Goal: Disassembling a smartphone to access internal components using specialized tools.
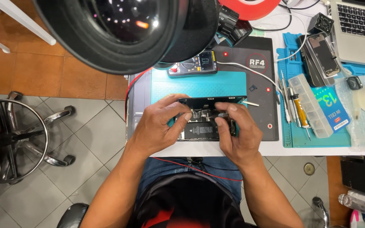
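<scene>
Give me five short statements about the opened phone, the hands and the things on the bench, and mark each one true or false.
1. Both hands are at the opened phone. True: the left hand and the right hand grip it from each side.
2. The phone lies over a teal mat. True.
3. The multimeter lies between the phone and the person. False: it lies beyond the phone, at the mat's far edge.
4. The laptop sits at the far left of the bench. False: it sits at the far right.
5. A clear parts box lies right of the phone. True.
</scene>
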